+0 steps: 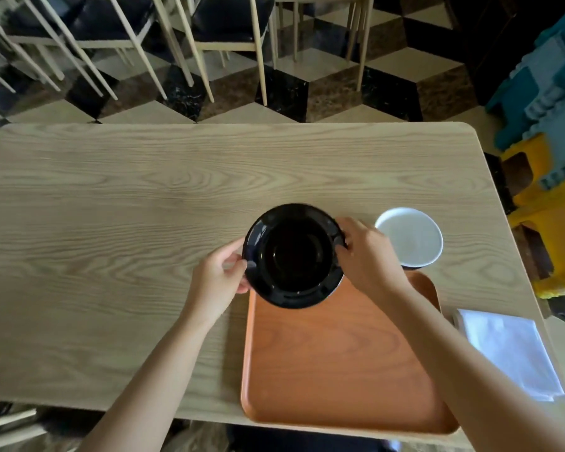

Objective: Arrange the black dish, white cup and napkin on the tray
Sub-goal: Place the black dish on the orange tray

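Observation:
The black dish (293,256) is round and glossy, held over the far left corner of the orange tray (336,360). My left hand (217,278) grips its left rim and my right hand (366,256) grips its right rim. Whether the dish touches the tray I cannot tell. The white cup (411,237) stands on the table just beyond the tray's far right corner. A folded white napkin (509,352) lies on the table to the right of the tray.
The light wooden table (111,223) stretches wide to the left. Chairs (229,31) stand beyond its far edge on a checkered floor. Blue and yellow plastic stools (555,158) are stacked at the right.

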Motion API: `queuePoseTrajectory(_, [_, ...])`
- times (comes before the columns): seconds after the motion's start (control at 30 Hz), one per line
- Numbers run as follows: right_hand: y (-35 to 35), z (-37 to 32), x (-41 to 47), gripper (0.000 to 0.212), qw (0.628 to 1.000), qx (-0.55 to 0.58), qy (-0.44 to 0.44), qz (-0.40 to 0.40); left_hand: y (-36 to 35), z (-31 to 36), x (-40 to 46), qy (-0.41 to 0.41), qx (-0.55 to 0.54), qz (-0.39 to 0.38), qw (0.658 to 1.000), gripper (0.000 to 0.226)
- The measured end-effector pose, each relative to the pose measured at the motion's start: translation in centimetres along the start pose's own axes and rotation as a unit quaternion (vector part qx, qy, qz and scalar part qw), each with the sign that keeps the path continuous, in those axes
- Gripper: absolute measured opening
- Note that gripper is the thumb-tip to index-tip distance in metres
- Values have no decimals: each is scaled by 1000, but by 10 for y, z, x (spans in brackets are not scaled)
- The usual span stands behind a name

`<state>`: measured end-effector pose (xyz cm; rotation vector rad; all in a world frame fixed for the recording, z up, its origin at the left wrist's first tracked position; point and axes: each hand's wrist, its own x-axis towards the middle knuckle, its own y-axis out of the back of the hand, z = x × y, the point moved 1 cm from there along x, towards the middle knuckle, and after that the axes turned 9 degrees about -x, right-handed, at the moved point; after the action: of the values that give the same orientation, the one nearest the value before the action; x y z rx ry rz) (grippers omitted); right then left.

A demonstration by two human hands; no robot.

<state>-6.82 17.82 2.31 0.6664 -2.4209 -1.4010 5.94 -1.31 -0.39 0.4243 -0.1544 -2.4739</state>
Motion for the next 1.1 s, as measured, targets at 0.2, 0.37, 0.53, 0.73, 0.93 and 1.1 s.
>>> queuePoseTrajectory(0.2, [-28,16,-59,41,987,86,-105,-84,6,-26,-37,49,76,-37,995,44])
queuePoseTrajectory(0.37, [-36,19,-79,41,978,130,-131,-100,9,-36,-49,53,115,-54,991,45])
queuePoseTrajectory(0.53, [-44,20,-82,41,974,134,-148,-104,10,-39,-50,35,182,-61,981,42])
queuePoseTrajectory(0.73, [-51,25,-80,44,972,133,-161,-105,7,-39,-46,30,212,-78,974,44])
queuePoseTrajectory(0.93, [-54,28,-75,42,970,143,-167,-102,8,-36,-39,16,238,-82,968,40])
queuePoseTrajectory(1.1, [-55,28,-76,40,965,158,-180,-103,9,-38,-39,21,219,-74,973,41])
